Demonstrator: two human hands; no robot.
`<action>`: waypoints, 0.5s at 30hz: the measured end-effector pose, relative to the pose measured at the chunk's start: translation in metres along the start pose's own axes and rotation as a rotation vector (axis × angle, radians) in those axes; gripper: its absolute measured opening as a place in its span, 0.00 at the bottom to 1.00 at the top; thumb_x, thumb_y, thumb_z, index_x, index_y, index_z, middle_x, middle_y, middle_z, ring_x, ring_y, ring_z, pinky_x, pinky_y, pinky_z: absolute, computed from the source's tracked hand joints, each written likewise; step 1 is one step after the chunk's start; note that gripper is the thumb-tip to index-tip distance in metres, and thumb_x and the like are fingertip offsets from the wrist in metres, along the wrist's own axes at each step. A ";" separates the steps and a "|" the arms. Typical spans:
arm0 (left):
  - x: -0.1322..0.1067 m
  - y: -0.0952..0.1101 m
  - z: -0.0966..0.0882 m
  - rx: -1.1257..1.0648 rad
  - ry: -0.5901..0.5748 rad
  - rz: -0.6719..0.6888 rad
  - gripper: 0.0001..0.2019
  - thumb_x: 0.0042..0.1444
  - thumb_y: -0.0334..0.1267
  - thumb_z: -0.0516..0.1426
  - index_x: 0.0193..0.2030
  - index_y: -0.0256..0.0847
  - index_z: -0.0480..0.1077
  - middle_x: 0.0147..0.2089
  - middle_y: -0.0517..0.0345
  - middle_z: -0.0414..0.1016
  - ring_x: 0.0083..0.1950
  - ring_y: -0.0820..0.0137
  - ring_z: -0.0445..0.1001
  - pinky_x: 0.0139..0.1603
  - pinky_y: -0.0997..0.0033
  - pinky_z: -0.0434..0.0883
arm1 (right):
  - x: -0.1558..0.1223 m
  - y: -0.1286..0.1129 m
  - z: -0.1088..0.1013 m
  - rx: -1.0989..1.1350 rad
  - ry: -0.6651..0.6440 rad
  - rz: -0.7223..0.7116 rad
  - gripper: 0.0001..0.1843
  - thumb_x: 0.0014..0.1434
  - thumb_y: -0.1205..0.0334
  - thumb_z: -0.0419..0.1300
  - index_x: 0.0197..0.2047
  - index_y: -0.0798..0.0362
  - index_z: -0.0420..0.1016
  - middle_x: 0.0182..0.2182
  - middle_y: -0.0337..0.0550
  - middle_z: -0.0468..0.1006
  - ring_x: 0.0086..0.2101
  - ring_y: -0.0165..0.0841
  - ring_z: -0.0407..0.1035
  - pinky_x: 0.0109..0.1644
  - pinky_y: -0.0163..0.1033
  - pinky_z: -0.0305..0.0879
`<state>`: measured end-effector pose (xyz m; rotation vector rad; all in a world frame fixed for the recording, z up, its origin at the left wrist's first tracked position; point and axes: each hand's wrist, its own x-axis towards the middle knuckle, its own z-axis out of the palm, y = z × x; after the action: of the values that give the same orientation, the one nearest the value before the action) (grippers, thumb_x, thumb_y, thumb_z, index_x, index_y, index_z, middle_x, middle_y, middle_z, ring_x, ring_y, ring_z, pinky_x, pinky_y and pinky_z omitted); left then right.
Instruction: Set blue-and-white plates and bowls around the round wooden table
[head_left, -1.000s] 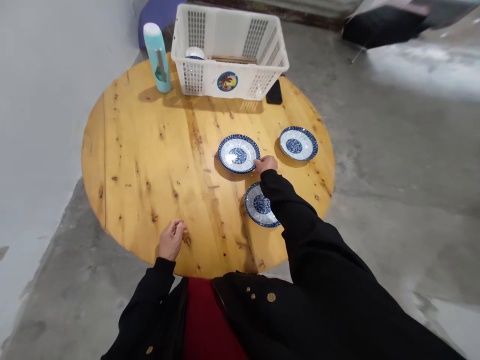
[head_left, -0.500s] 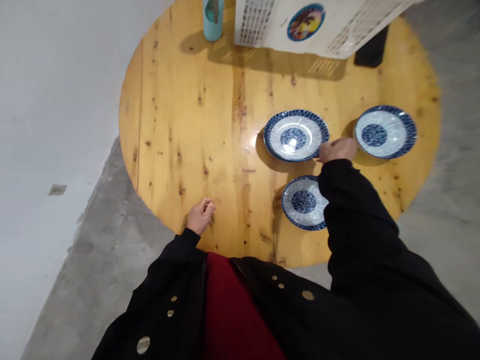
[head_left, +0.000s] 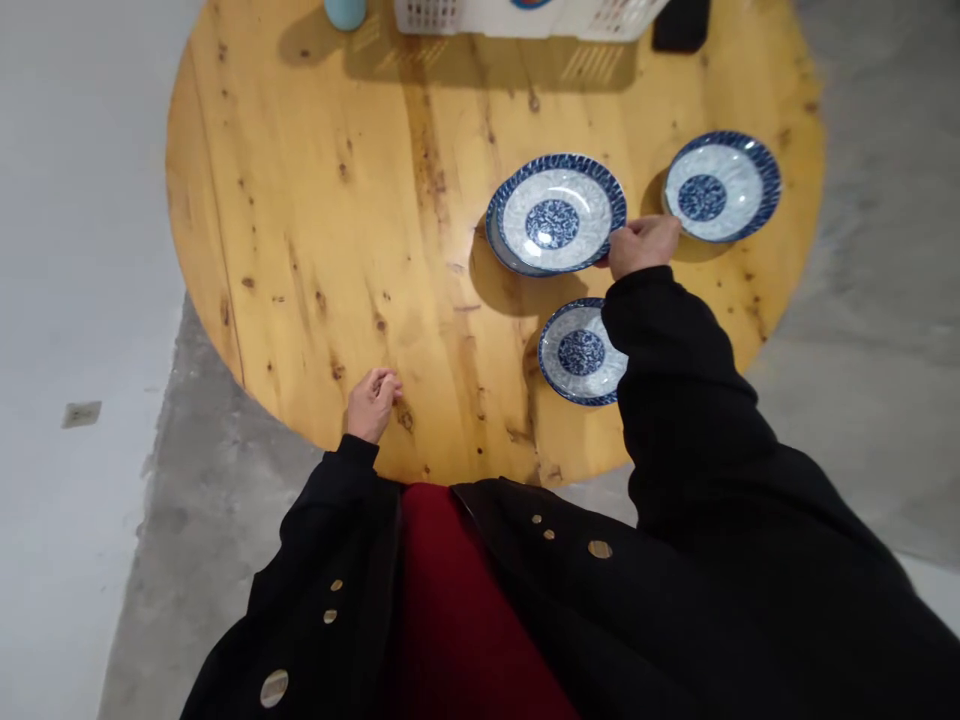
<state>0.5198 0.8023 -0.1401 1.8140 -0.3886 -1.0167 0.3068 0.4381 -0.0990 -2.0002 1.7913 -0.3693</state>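
My right hand (head_left: 641, 244) grips the right rim of a blue-and-white patterned plate (head_left: 556, 213), which is lifted and tilted a little above the round wooden table (head_left: 322, 200). A second plate of the same kind (head_left: 720, 186) lies to its right. The third plate (head_left: 576, 352) lies nearer to me, partly under my black right sleeve. My left hand (head_left: 372, 402) rests curled into a loose fist on the table near its front edge, holding nothing that I can see.
At the table's far edge I see the bottom of a white plastic basket (head_left: 525, 15), a teal bottle's base (head_left: 345, 13) and a black object (head_left: 680, 26). A grey concrete floor surrounds the table; a pale wall is at the left.
My right hand has closed on the middle plate's rim and raised it off the table. The view has dipped down and closer to the table. My left hand stays put.
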 end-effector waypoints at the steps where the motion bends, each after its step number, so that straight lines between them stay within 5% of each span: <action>1: 0.005 0.004 0.000 0.000 -0.009 0.013 0.12 0.58 0.45 0.57 0.40 0.37 0.71 0.34 0.53 0.77 0.30 0.72 0.76 0.34 0.72 0.72 | -0.008 -0.004 -0.005 0.099 0.019 0.041 0.19 0.61 0.75 0.49 0.45 0.83 0.76 0.36 0.69 0.79 0.27 0.27 0.72 0.32 0.34 0.67; 7: 0.051 0.040 -0.004 -0.004 -0.124 0.151 0.16 0.64 0.49 0.55 0.42 0.35 0.73 0.34 0.53 0.77 0.32 0.73 0.77 0.35 0.73 0.73 | -0.083 -0.026 -0.008 0.445 0.091 0.131 0.13 0.58 0.75 0.52 0.40 0.73 0.77 0.28 0.53 0.77 0.22 0.24 0.65 0.31 0.35 0.69; 11: 0.076 0.060 -0.016 -0.019 -0.279 0.199 0.22 0.65 0.55 0.54 0.47 0.35 0.72 0.36 0.53 0.76 0.33 0.73 0.77 0.34 0.75 0.71 | -0.158 -0.043 0.026 0.510 0.062 0.208 0.12 0.56 0.73 0.53 0.39 0.63 0.77 0.29 0.46 0.76 0.27 0.31 0.71 0.34 0.38 0.72; 15: 0.084 0.063 -0.048 0.016 -0.470 0.261 0.25 0.63 0.60 0.53 0.42 0.36 0.72 0.33 0.54 0.73 0.32 0.70 0.75 0.33 0.72 0.72 | -0.234 -0.075 0.074 0.614 0.072 0.303 0.09 0.55 0.69 0.55 0.36 0.56 0.75 0.28 0.43 0.76 0.28 0.33 0.71 0.34 0.37 0.72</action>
<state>0.6191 0.7470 -0.1169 1.4762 -0.8959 -1.2479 0.3763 0.6854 -0.1079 -1.2906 1.7137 -0.7872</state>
